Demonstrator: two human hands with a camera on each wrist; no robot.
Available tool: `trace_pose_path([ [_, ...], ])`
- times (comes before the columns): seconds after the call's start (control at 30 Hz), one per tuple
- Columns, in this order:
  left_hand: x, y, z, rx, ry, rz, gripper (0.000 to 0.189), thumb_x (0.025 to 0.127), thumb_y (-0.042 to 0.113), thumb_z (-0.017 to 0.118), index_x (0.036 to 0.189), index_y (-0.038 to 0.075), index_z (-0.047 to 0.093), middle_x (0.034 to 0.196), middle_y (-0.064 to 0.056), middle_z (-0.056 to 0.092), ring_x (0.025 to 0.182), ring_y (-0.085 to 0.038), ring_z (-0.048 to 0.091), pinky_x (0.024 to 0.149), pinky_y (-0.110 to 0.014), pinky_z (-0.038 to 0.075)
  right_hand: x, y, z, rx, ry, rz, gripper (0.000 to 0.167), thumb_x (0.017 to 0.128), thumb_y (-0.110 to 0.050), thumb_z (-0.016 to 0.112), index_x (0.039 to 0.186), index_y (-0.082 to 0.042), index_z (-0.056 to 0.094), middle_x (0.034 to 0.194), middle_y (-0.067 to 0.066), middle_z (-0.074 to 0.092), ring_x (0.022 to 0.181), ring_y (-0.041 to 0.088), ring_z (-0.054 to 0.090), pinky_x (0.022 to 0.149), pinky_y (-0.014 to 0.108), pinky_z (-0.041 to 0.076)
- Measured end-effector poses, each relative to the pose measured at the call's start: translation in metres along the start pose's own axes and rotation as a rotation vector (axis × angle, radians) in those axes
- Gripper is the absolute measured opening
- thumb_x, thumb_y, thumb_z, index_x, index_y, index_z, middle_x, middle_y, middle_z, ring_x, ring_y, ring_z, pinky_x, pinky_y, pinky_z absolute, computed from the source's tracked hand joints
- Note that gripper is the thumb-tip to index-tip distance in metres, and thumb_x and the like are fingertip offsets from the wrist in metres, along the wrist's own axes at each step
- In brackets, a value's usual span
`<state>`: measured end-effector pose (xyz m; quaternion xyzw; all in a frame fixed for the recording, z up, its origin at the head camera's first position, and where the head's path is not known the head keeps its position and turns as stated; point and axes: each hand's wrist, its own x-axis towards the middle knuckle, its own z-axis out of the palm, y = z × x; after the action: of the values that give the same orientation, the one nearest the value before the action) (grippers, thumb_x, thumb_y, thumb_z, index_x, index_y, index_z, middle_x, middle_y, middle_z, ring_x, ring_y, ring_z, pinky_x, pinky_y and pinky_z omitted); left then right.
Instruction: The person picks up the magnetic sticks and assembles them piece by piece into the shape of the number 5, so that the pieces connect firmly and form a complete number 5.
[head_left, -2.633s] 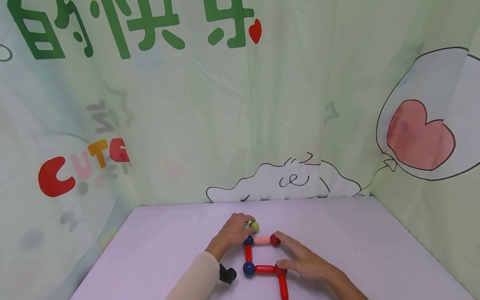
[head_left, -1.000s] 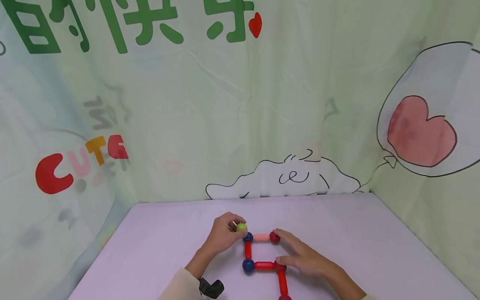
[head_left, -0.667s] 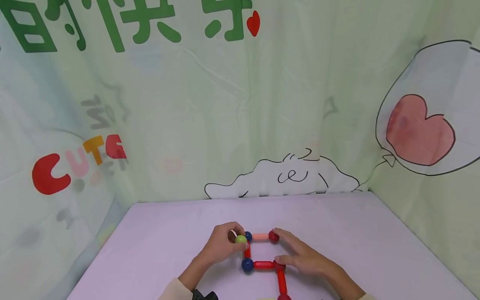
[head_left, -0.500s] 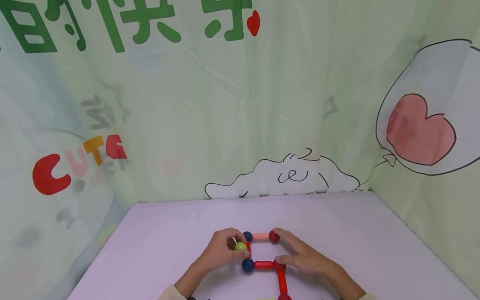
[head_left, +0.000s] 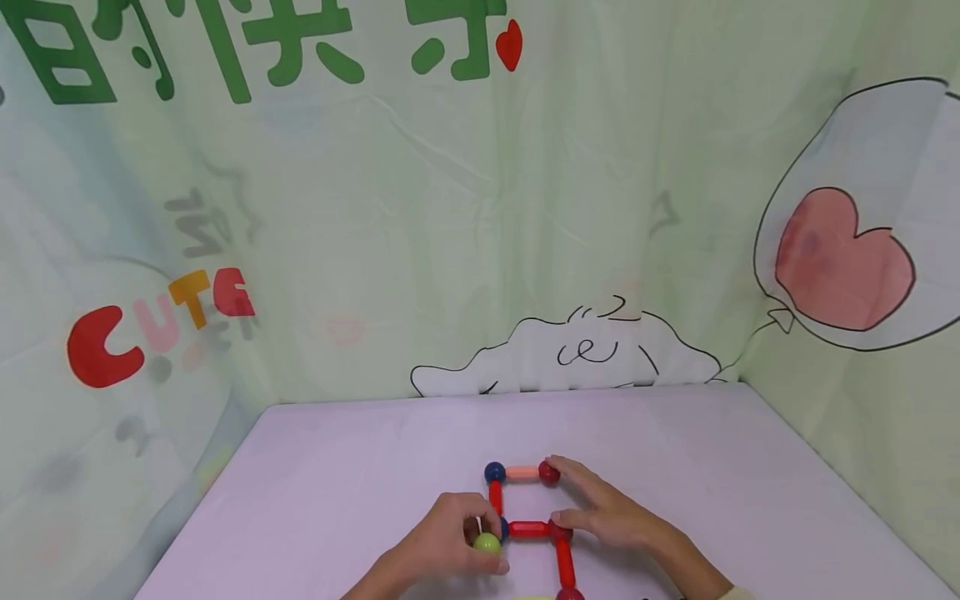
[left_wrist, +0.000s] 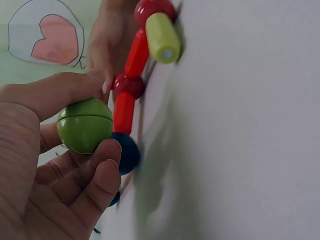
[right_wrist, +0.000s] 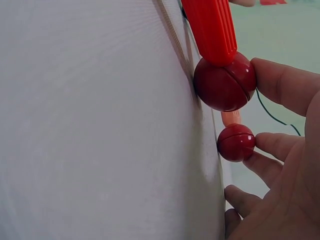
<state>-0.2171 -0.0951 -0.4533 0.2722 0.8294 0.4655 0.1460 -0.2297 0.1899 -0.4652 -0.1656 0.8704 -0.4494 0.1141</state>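
My left hand [head_left: 453, 542] holds a green ball [head_left: 487, 545] between thumb and fingers, beside the nearer blue ball [left_wrist: 129, 152], which it partly hides in the head view. A frame of toy balls and rods lies on the table: the far blue ball [head_left: 495, 472], a pink rod [head_left: 522, 472], a far red ball [head_left: 549, 472] and red rods [head_left: 529, 529] joining the other balls. My right hand [head_left: 611, 512] touches the frame with extended fingers, thumb on the nearer red ball [right_wrist: 225, 82] and fingertips on the far red ball.
A red rod [head_left: 565, 562] runs from the nearer red ball toward me to another red ball [left_wrist: 155, 11], which has a yellow-green rod [left_wrist: 163, 40] attached. The lilac tabletop [head_left: 337, 467] reaches back to a printed curtain [head_left: 360, 250].
My left hand has carried the green ball toward me, from beyond the far blue ball, along the left red rod, to the nearer blue ball. My right hand has stayed on the red balls.
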Motion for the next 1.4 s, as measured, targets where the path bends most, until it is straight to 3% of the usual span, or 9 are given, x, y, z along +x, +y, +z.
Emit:
trace_pose_path([
  [0.2,-0.013,0.003,0.014,-0.028,-0.089,-0.094,0.022,0.076,0.020,0.089,0.084,0.020,0.069,0.075,0.005,0.063,0.066,-0.008,0.057,0.058,-0.022,0.050,0.002,-0.001,0.000,-0.017,-0.001,-0.010,0.081,0.090,-0.034,0.075,0.158,-0.017,0.035,0.162,0.011,0.033,0.149,0.040,0.027,0.112,0.070,0.026],
  [0.47,-0.013,-0.002,0.024,0.033,-0.181,-0.017,0.016,0.084,0.021,0.083,0.098,0.017,0.079,0.081,0.014,0.063,0.072,-0.002,0.056,0.067,-0.017,0.052,0.003,0.000,-0.001,-0.009,-0.009,0.018,0.080,0.090,-0.033,0.074,0.157,-0.016,0.036,0.162,0.012,0.033,0.149,0.043,0.025,0.111,0.073,0.023],
  [0.6,-0.012,-0.002,0.027,0.052,-0.215,0.021,0.015,0.086,0.021,0.082,0.098,0.013,0.080,0.084,0.016,0.061,0.075,0.001,0.055,0.069,-0.016,0.052,0.003,0.001,-0.001,-0.011,-0.004,0.010,0.079,0.090,-0.032,0.074,0.157,-0.016,0.036,0.162,0.012,0.033,0.150,0.043,0.024,0.112,0.073,0.022],
  [0.93,-0.009,0.001,0.033,0.129,-0.209,0.010,0.012,0.085,0.018,0.083,0.095,0.013,0.079,0.083,0.016,0.059,0.074,0.002,0.052,0.070,-0.016,0.049,0.002,0.000,-0.001,-0.014,0.007,0.002,0.078,0.090,-0.032,0.073,0.157,-0.015,0.037,0.162,0.013,0.034,0.150,0.043,0.024,0.113,0.072,0.021],
  [1.17,-0.013,0.000,0.031,0.058,-0.171,0.021,0.016,0.084,0.019,0.084,0.095,0.011,0.078,0.080,0.016,0.060,0.071,0.001,0.054,0.068,-0.016,0.050,0.005,0.001,0.000,-0.007,-0.008,0.013,0.078,0.090,-0.033,0.074,0.157,-0.018,0.037,0.162,0.012,0.033,0.150,0.042,0.024,0.112,0.073,0.022],
  [1.4,-0.012,0.000,0.034,0.026,-0.180,0.022,0.016,0.086,0.020,0.083,0.097,0.011,0.078,0.078,0.015,0.062,0.070,0.001,0.054,0.068,-0.017,0.051,0.006,-0.001,-0.003,-0.023,-0.006,0.017,0.079,0.088,-0.032,0.075,0.156,-0.016,0.038,0.161,0.012,0.035,0.150,0.042,0.025,0.113,0.072,0.022],
])
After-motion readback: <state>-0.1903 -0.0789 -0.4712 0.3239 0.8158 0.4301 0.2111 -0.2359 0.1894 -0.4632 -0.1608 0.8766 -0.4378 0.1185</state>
